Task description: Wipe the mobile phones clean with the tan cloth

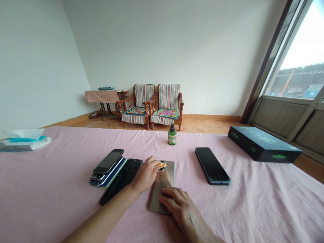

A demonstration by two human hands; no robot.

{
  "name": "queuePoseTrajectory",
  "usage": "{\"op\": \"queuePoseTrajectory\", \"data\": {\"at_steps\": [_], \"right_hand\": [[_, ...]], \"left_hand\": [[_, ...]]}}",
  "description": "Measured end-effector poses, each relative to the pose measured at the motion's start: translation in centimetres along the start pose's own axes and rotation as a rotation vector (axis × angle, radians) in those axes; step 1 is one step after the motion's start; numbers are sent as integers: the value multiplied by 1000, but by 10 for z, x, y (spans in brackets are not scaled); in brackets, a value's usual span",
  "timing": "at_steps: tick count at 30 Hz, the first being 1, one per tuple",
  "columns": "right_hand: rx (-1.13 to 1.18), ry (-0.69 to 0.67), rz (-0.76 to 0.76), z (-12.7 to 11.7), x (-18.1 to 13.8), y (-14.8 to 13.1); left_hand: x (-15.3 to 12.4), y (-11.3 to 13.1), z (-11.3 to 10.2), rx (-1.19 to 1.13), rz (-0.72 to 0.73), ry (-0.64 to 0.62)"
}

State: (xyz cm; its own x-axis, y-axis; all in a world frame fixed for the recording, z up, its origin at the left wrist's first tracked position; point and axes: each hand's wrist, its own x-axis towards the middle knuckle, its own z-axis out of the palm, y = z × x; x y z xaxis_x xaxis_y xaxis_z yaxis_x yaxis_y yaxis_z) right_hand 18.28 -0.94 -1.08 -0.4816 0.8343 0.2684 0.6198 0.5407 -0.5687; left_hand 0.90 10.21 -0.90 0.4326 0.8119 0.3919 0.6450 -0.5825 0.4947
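A gold phone (162,195) lies back up on the pink cloth, its round dark camera near the far end. My left hand (146,175) is closed on a small orange-and-white cloth (161,165), pressed at the camera end of the phone. Over the near right part of the phone lies my right hand (181,206), fingers stretched across its back; its thumb is not clearly visible. Just left of my left hand is a dark phone case (121,180), partly hidden behind my forearm. A stack of phones (108,165) sits beyond it.
Two stacked dark phones (212,165) lie to the right. A green pump bottle (172,135) stands near the far edge, a black box (263,143) at the far right, and a tissue pack (25,141) at far left. Past the pink-covered surface (63,189) are two wooden chairs (165,104).
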Motion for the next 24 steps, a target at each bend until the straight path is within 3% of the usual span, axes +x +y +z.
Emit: {"op": "queuePoseTrajectory", "data": {"at_steps": [4, 12, 24], "right_hand": [[2, 22, -47, 3, -1, 4], [-25, -52, 25, -3, 1, -2], [-8, -32, 8, 0, 1, 0]], "left_hand": [[-1, 2, -1, -9, 15, -31], [-2, 1, 2, 38, -7, -5], [-4, 9, 0, 220, 18, -66]]}}
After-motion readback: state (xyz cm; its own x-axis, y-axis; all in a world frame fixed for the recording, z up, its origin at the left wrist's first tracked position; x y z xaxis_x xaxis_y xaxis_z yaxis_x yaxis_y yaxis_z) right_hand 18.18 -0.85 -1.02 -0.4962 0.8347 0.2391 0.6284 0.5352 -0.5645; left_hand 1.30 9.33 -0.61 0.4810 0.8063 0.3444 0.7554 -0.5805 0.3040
